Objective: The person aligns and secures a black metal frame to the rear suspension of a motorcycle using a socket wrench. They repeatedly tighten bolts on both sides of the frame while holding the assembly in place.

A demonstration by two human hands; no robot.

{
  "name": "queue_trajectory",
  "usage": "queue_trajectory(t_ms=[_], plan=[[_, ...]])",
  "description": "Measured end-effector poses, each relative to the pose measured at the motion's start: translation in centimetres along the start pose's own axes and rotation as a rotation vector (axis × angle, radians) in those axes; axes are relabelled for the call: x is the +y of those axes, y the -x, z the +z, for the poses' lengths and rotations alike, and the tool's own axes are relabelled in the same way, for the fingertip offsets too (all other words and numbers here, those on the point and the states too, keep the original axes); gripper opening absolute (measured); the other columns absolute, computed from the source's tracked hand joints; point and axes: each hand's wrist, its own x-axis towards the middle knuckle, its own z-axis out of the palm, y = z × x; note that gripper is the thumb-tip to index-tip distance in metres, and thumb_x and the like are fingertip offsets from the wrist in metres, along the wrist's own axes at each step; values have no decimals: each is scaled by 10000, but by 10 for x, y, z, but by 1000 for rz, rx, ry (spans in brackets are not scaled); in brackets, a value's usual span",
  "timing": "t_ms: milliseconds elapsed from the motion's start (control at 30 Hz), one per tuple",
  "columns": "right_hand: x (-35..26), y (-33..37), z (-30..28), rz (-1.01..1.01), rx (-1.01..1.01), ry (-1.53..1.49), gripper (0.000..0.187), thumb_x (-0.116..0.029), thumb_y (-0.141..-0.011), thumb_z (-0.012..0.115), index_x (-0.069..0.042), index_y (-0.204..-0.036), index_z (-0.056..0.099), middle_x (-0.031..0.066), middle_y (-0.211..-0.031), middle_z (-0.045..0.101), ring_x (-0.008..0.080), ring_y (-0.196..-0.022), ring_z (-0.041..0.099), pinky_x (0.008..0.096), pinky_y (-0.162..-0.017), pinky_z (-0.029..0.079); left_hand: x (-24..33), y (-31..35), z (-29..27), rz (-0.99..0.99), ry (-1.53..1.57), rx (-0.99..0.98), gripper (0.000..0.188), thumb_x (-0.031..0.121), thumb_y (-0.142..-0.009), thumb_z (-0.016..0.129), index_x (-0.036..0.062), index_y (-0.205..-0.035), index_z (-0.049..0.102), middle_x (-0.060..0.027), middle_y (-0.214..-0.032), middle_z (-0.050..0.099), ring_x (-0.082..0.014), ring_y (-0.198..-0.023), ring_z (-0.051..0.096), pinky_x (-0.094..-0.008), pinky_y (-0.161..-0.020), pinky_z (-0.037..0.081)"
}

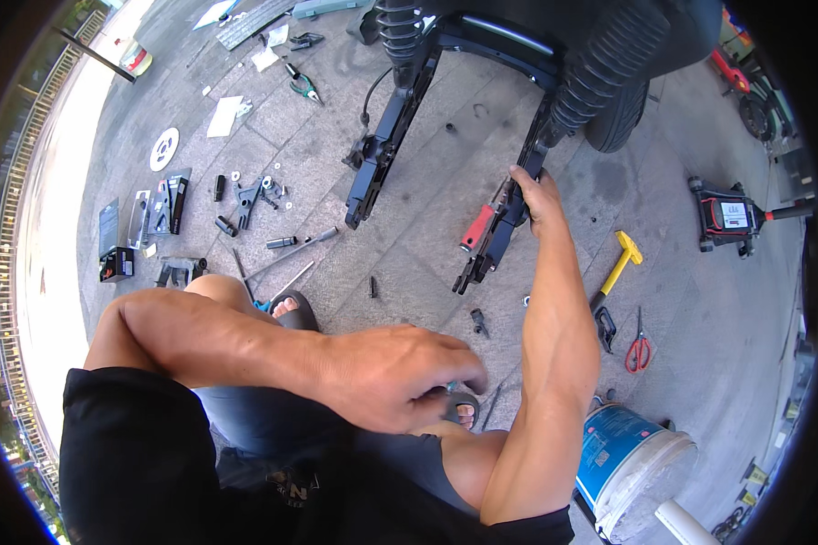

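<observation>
Two black metal arms stretch toward me from a vehicle's underside, below coil-spring shock absorbers (600, 77). My right hand (541, 200) is closed round the right arm (498, 241), thumb on its upper side. A red-handled tool (477, 227) lies along that arm, its metal end near my thumb; its kind is unclear. The left arm (382, 159) stands apart from both hands. My left hand (409, 377) is above my lap, its fingers curled inward. A bit of blue-green shows at its fingertips, too small to name.
A yellow-handled hammer (620, 263), red-handled scissors (639, 350) and a blue-and-white bucket (627, 463) are at right, a floor jack (727, 216) beyond. Sockets (282, 242), a black bracket (247, 202), green-handled pliers (305, 86) and a white disc (164, 149) lie on the left paving.
</observation>
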Motion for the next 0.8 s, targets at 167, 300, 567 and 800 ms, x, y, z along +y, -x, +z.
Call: queue_trajectory(t_ms=[167, 300, 567, 800], plan=[[1, -3, -4, 55, -20, 61, 591, -341, -817, 738, 53, -1217, 553, 146, -1061, 651, 225, -904, 636, 356, -818, 504, 37, 2, -15, 161, 778, 49, 559, -23, -787, 473, -67, -1342, 417, -166, -1212, 577, -236, -1068, 610, -349, -939, 494], [2, -6, -3, 67, -4, 37, 564, -314, -812, 746, 36, -1207, 547, 124, -1032, 641, 209, -876, 626, 349, -767, 508, 40, 12, -23, 152, 831, 76, 567, -38, -778, 454, -70, -1342, 404, -164, -1209, 564, -205, -1045, 611, -337, -918, 498], [-4, -10, 2, 83, 40, 72, 554, -280, -787, 751, -12, -1214, 521, 96, -949, 627, 184, -788, 620, 357, -722, 514, 0, 5, -64, -302, 818, 537, 531, -98, -772, 399, -64, -1301, 418, -172, -1138, 590, -213, -954, 603, -332, -878, 492], [-9, -7, 4, 104, 56, 93, 599, -290, -786, 749, -9, -1260, 516, 128, -1021, 633, 219, -848, 632, 398, -775, 517, 4, 10, -61, -218, 763, 508, 563, -134, -752, 387, -58, -1310, 397, -168, -1133, 584, -206, -958, 599, -325, -869, 485]])
